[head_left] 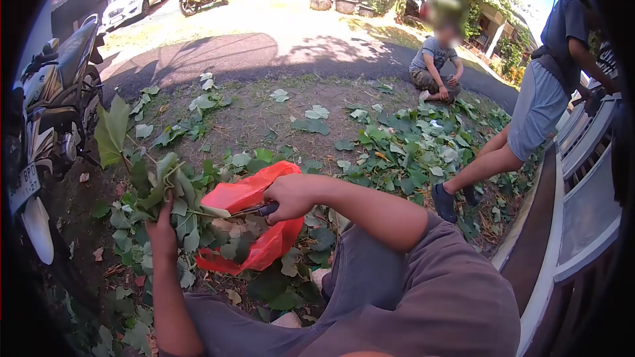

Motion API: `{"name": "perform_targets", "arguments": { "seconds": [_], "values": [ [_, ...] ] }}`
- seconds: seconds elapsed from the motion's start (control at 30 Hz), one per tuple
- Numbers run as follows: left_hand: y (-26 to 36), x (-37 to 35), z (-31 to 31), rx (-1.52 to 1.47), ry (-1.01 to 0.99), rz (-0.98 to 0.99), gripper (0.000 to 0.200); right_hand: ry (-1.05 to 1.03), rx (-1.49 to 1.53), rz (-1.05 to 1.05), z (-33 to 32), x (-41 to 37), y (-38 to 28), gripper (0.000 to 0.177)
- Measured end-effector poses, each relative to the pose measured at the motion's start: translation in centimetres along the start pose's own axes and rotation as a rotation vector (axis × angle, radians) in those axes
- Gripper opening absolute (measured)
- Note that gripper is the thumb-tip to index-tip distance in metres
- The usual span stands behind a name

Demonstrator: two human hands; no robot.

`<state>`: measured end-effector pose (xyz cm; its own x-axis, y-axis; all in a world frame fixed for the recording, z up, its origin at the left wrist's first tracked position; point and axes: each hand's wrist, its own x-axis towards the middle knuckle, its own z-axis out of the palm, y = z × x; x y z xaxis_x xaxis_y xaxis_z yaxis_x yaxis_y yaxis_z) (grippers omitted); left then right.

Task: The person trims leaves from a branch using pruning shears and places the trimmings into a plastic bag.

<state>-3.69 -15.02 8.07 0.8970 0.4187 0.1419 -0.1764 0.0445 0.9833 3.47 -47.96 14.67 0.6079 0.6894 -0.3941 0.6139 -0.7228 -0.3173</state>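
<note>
My left hand (162, 228) is closed round a bunch of leafy stems (162, 182), whose broad green leaves stick up past the fingers. In my right hand (291, 197) are dark-handled shears (264, 209), their slim blades pointing left toward the stems. Beneath the shears lies a red plastic bag (274, 248), its mouth spread and cut leaves inside. Part of the bag's upper rim is behind my right hand. Loose leaves (321, 238) cover the ground around the bag, close to my bent legs.
A parked motorcycle (59, 112) stands close on the left. One person (436, 66) sits on the ground ahead; another (536, 99) bends over at the right beside a white-framed fence (589, 211). Scattered leaves (403, 152) spread over the soil, with a paved road (231, 59) beyond.
</note>
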Motion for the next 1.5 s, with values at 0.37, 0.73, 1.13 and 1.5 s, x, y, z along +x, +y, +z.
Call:
{"name": "perform_targets", "arguments": {
  "seconds": [0.37, 0.73, 1.13, 1.5],
  "values": [
    [2.6, -2.0, 1.4, 0.667, -0.256, -0.009, 0.068, 0.02, 0.036, -0.001, 0.8, 2.1, 0.2, 0.043],
    [2.3, -2.5, 2.7, 0.837, -0.307, 0.039, 0.056, -0.012, 0.002, -0.019, 0.9, 1.0, 0.3, 0.043],
    [2.4, -2.9, 3.5, 0.952, -0.23, 0.104, 0.053, 0.017, -0.011, -0.035, 1.2, 0.6, 0.2, 0.044],
    [3.0, -3.0, 1.8, 1.143, -0.269, 0.173, 0.071, -0.007, -0.011, -0.071, 0.4, 1.4, -0.6, 0.052]
  ]
}}
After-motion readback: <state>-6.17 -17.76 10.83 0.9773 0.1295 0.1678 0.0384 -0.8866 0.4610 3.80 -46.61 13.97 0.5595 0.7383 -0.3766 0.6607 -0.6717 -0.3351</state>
